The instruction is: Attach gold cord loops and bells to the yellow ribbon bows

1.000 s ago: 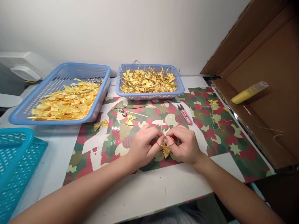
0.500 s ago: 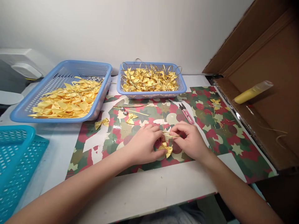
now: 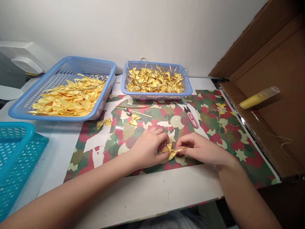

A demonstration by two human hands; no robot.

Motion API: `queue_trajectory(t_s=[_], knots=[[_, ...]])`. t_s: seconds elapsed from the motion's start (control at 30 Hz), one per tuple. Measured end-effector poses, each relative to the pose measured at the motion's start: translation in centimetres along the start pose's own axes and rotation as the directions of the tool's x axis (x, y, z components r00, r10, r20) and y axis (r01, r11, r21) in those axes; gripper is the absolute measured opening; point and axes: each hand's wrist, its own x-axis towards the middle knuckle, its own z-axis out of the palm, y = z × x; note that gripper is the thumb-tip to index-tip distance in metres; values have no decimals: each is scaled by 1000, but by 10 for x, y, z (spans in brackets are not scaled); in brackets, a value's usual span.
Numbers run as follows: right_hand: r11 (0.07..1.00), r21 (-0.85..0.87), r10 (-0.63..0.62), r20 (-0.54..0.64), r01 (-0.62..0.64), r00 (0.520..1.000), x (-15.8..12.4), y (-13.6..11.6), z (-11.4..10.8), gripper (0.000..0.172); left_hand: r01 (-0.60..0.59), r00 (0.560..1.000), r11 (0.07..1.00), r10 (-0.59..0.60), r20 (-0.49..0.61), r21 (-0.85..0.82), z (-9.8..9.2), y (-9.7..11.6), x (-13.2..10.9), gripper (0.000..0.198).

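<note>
Low over the patterned mat (image 3: 147,111), my left hand (image 3: 153,146) pinches the left side of a yellow ribbon bow (image 3: 171,153). My right hand (image 3: 196,147) grips a gold cord (image 3: 179,150) at the bow's right side, thumb and fingertips pressed together. Part of the cord and of the bow is hidden by my fingers. Beyond my left hand lie another yellow bow (image 3: 134,120), small silver bells (image 3: 128,112) and loose gold cords (image 3: 141,113). Pink-handled thread snips (image 3: 192,118) rest on the mat past my right hand.
A blue basket (image 3: 97,113) of yellow bows and bells stands at left. Behind the mat, a smaller blue basket (image 3: 156,96) holds bows with cord loops. A teal basket (image 3: 30,136) sits near left. Cardboard (image 3: 267,133) walls the right, with a yellow-filled tube (image 3: 259,98).
My right hand has come down and nearer the bow, bringing the cord to its right side. My left hand stays at the bow. The view has shifted slightly.
</note>
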Motion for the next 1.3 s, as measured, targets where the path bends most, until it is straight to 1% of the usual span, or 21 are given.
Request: queue_trajectory(t_s=[0.07,0.13,0.2,0.33,0.47,0.57,0.7,0.77,0.87,0.93,0.97,1.0,1.03,1.07,1.1,1.13,1.17,1.2,1.23,1.3], knots=[[999,47,27,25,-28,999,1,0,2,19,-13,1000,1000,13,-7,-20,1,1,0,9],[993,113,42,1,-42,999,3,0,6,20,-34,999,998,33,-11,-61,1,1,1,4],[985,165,47,-41,-40,998,7,2,9,19,-45,999,993,44,-16,-106,1,0,1,5],[985,165,64,-98,-47,993,9,4,9,19,-60,997,992,54,-52,-108,0,-2,1,4],[986,164,44,-95,-28,994,0,1,4,17,-54,995,996,47,-93,-70,3,-2,2,7],[992,126,35,-111,-20,993,-8,-3,3,19,-13,991,999,9,-131,-33,10,0,3,9],[999,-44,16,-227,-27,974,-8,-5,10,21,18,984,1000,-17,-175,3,19,-1,5,12],[994,-104,8,-260,-37,965,-5,-5,13,20,34,980,999,-35,-196,-5,20,-1,5,16],[998,-54,26,-269,-42,963,-2,-5,13,19,53,967,995,-71,-244,-79,18,0,4,22],[999,34,9,-271,0,963,-2,-6,9,19,52,958,973,-112,-262,-226,13,1,4,24],[997,75,-15,-273,37,962,-2,-6,7,20,54,957,939,-145,-251,-339,10,1,4,23],[991,106,-48,-276,80,960,-3,-7,4,20,65,959,880,-185,-214,-470,7,1,4,22],[985,122,-86,-280,124,956,-4,-7,2,19,92,963,798,-224,-151,-596,3,1,4,21],[978,123,-128,-285,168,950,-5,-6,0,19,134,967,706,-248,-66,-696,0,0,4,22],[971,113,-169,-290,209,942,-5,-6,-2,19,181,968,623,-250,26,-761,-3,0,3,25],[965,98,-205,-289,242,935,-5,-5,-4,19,223,967,565,-228,109,-794,-5,-1,3,28],[959,83,-238,-284,272,929,-5,-5,-4,19,256,965,528,-188,182,-810,-5,-1,3,31],[953,66,-267,-274,295,924,-5,-4,-5,19,274,962,512,-139,237,-814,-5,-1,2,34],[948,44,-293,-260,315,920,-4,-4,-5,19,280,958,507,-92,272,-815,-4,-1,2,37],[940,-27,-336,-241,340,911,-3,-4,-3,18,273,954,514,-35,298,-813,-1,0,0,39]])
